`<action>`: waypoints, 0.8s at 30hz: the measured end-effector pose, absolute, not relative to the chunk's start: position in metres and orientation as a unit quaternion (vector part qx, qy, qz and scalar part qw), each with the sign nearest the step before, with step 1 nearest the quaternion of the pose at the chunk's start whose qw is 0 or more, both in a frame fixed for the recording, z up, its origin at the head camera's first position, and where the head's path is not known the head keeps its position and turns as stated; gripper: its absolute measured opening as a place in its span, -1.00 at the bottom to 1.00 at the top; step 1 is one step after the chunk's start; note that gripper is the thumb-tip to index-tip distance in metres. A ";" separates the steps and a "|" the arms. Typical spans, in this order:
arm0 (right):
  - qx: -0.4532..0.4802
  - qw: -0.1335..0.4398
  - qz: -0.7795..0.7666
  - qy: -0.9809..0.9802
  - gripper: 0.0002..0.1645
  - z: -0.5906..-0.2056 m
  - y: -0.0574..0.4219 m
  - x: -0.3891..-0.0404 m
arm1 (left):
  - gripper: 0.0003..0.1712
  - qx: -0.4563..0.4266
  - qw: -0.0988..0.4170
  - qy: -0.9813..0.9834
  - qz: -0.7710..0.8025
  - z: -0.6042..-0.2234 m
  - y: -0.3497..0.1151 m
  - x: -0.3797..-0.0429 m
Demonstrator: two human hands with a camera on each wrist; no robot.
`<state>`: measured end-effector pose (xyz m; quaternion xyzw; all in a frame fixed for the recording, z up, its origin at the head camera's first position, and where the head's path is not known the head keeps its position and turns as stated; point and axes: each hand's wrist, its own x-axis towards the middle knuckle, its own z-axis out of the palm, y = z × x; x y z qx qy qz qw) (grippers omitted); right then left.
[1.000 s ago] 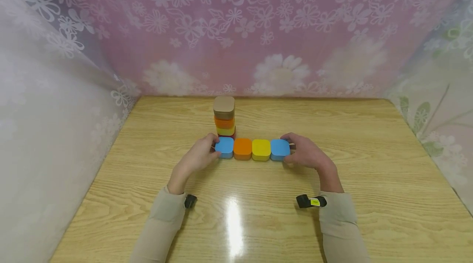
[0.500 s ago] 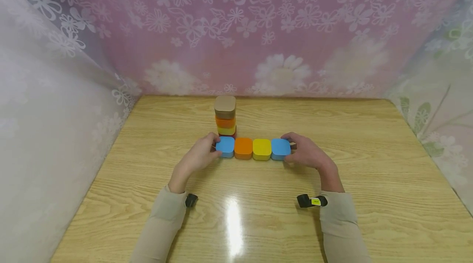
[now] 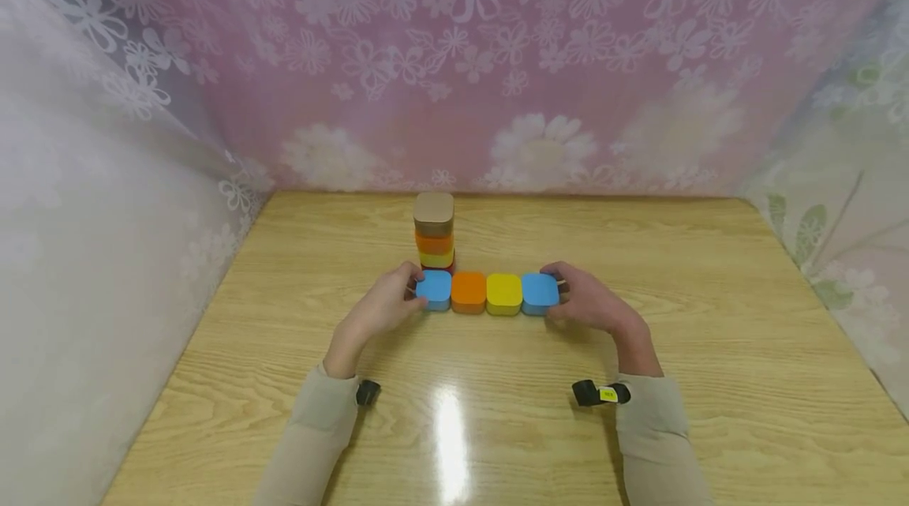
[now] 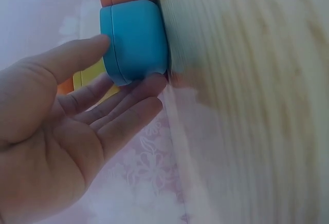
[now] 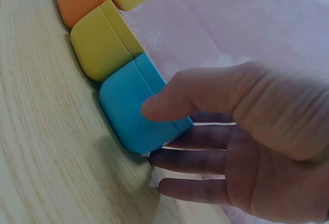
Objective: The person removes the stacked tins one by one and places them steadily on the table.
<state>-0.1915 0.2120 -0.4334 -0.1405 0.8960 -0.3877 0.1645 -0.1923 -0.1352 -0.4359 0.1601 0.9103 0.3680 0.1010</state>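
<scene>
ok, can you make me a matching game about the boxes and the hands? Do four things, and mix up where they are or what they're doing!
Things:
1. tan box
2. left hand
3. front yellow box
4. right hand

Places and doings:
A. holds the right blue box
B. between the front orange box and the right blue box
C. on top of the stack
D. holds the left blue box

Right pairs: 1-C, 2-D, 3-B, 4-A

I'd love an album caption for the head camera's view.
Left hand and right hand pinch the two ends of a colorful four-block row, a taller stack behind.
</scene>
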 end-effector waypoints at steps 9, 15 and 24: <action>-0.160 0.185 -0.407 0.880 0.11 -0.429 0.215 -0.190 | -0.51 0.137 0.115 0.901 0.395 -0.433 -0.147 -0.193; -0.169 0.144 -0.381 0.897 0.11 -0.416 0.215 -0.191 | -0.44 0.138 0.105 0.899 0.403 -0.425 -0.154 -0.196; -0.196 0.092 -0.399 0.891 -0.09 -0.402 0.189 -0.196 | -0.24 0.149 0.063 0.888 0.429 -0.415 -0.155 -0.208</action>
